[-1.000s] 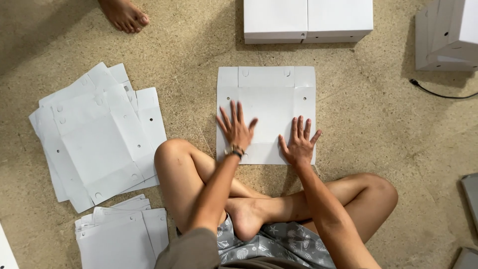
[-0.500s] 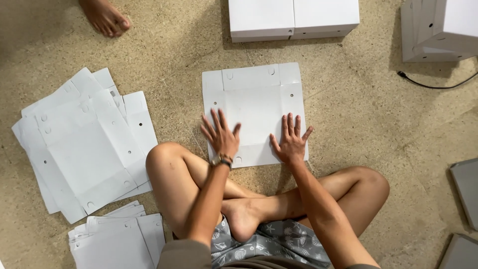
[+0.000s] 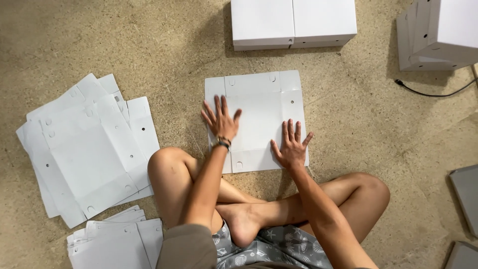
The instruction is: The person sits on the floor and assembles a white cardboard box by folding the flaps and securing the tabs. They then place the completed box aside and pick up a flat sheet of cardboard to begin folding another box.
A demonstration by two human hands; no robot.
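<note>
Under both spread, flat-pressed hands, left hand [image 3: 220, 122] and right hand [image 3: 291, 147], lies the flat white box blank [image 3: 259, 107]; creasing seems underway, and lifting its flaps likely needs fingertips under an edge.

Both hands [image 3: 221, 121] flat on white cardboard sheet [image 3: 261, 107]

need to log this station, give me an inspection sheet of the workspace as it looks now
surface: speckled tan floor, person sits cross-legged on it
job's things: flat white box blank lying unfolded in front of the knees
clutter: loose pile of blanks to the left, second stack at lower left
grippers: left hand and right hand pressed flat on the blank, fingers spread
cables: black cable at upper right
surroundings: folded white boxes ahead, more boxes at upper right, grey panels at the right edge
</note>
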